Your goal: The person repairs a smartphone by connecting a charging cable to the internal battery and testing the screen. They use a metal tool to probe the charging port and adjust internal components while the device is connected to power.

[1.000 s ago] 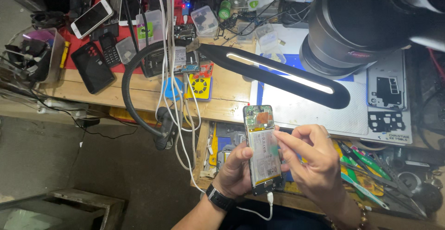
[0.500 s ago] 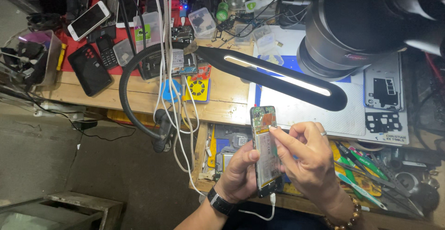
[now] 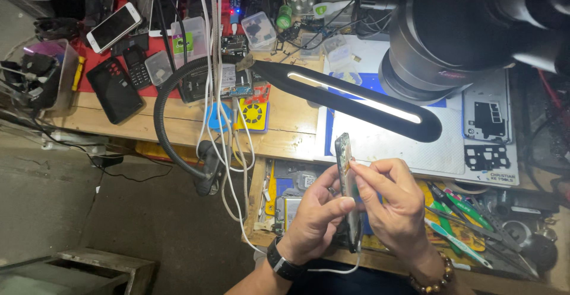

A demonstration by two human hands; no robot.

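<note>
So the left hand [image 3: 317, 218] grips the opened smartphone [image 3: 347, 191] edge-on, thumb pressed against it, while the right hand [image 3: 395, 206] pinches its top edge, maybe peeling something, above the cluttered drawer [image 3: 285, 194].

White phone [image 3: 114, 26], dark screen, far-left, perhaps off.

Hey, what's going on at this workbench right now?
A person holds an opened phone edge-on between both hands over an open drawer of tools. The left hand grips it from below, and the right hand pinches its upper edge with fingertips. A white cable hangs from the phone's bottom end. A lit bar lamp shines just above, and other phones lie on the wooden bench at far left.
</note>
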